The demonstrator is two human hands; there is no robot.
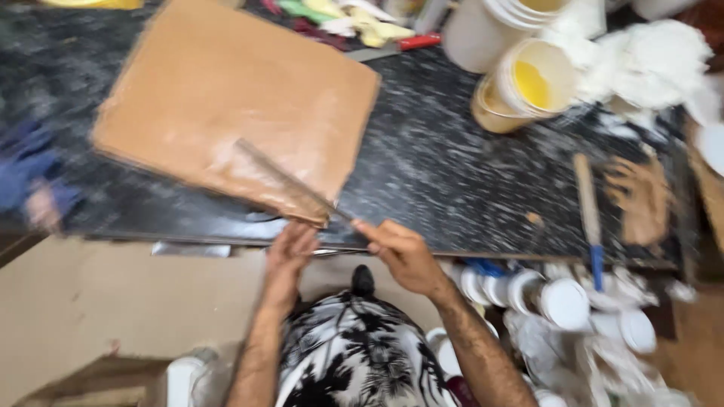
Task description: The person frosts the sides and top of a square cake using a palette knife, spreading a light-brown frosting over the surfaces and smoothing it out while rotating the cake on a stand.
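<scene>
Hands at lower centre: right hand [403, 252] pinches a ruler [290, 181] lying across the brown sheet [226, 98] on the worktop [452, 173], left hand [290, 249] curled at the sheet's corner, grip unclear.

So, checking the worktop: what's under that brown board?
The brown board lies on the dark speckled counter, with a metal ruler on top. Anything beneath it is covered.

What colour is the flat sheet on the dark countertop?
Tan brown, in the head view: the sheet lies on the speckled countertop.
</scene>
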